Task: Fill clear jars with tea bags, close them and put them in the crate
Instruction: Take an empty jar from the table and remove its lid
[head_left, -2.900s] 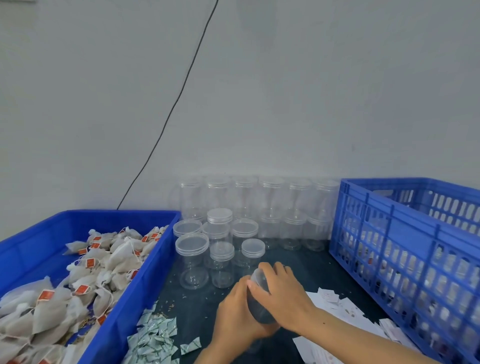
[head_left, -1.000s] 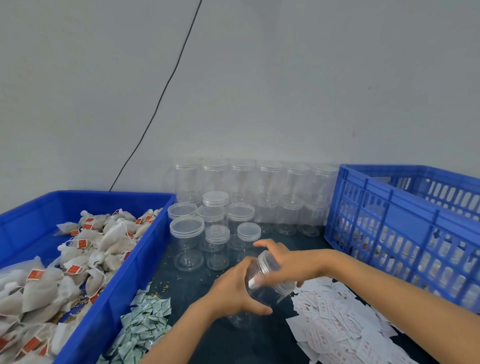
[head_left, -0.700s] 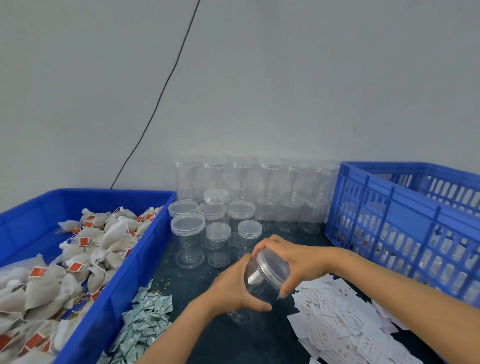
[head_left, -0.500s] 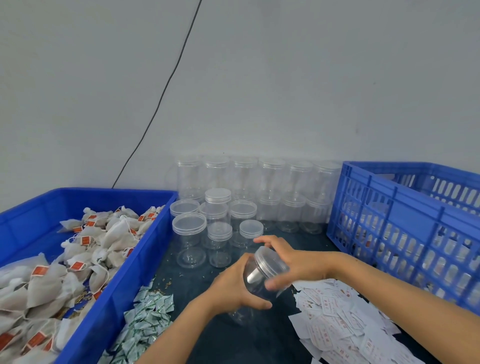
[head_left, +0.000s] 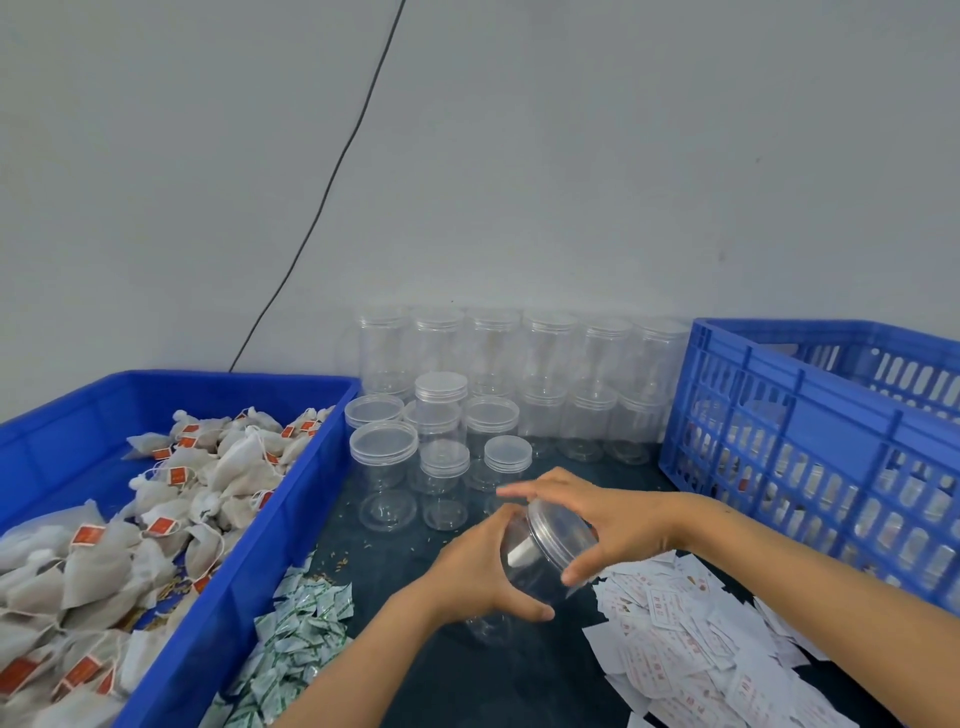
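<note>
Over the dark tabletop (head_left: 467, 686), between the two blue containers, a clear jar (head_left: 535, 577) is held tilted, its lidded end pointing up and to the right. The left hand (head_left: 478, 571) wraps the jar's body from the left, thumb curled underneath and fingers around the far side. The right hand (head_left: 608, 525) sits over the lid (head_left: 561, 535), thumb touching the lid's lower edge and fingers spread fairly straight above its top; whether those fingers press on the lid cannot be told. A pale patch shows through the jar wall, too unclear to name.

Behind the hands stands a cluster of empty jars (head_left: 441, 441) with lids on, and taller ones line the wall. The tub (head_left: 249, 545) on the left holds a heap of tea bags (head_left: 156, 519) with red tags. Small green-and-white packets (head_left: 296, 639) lie just beside the tub, and white paper slips (head_left: 691, 639) are scattered to the right, near the slatted crate (head_left: 810, 441). A black cable (head_left: 332, 171) runs down the wall.
</note>
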